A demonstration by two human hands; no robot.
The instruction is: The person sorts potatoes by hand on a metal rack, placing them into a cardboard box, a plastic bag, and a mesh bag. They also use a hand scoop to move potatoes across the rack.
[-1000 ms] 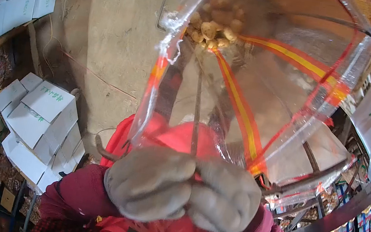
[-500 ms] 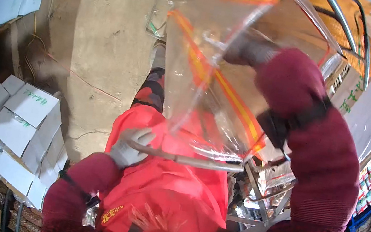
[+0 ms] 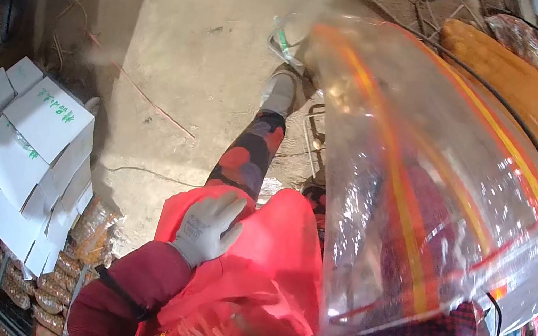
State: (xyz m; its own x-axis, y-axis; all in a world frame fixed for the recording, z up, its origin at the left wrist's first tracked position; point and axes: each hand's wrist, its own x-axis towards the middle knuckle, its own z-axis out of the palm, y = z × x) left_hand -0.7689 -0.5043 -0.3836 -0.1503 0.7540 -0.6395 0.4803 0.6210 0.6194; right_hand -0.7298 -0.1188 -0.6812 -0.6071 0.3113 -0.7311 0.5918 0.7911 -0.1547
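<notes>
My left hand (image 3: 207, 227), in a pale grey work glove, lies on the red apron (image 3: 269, 252) over my thigh, fingers extended, thumb apart, nothing in it. A large clear plastic bag (image 3: 362, 204) with orange and yellow stripes spreads over my right side. Through the film, part of my maroon right sleeve shows dimly. Glare and blur on the plastic hide my right hand, so its fingers and any grip cannot be made out.
White cartons (image 3: 43, 125) with green writing stand at the left, above several packed bags (image 3: 56, 289). An orange-brown sack (image 3: 519, 102) lies at the upper right near dark metal bars. A thin reddish cord (image 3: 153, 102) crosses the floor.
The striped bag has swung right and lower, now covering my right arm. A pale rod at my left hand is out of sight, and that hand now rests flatter. The view has shifted.
</notes>
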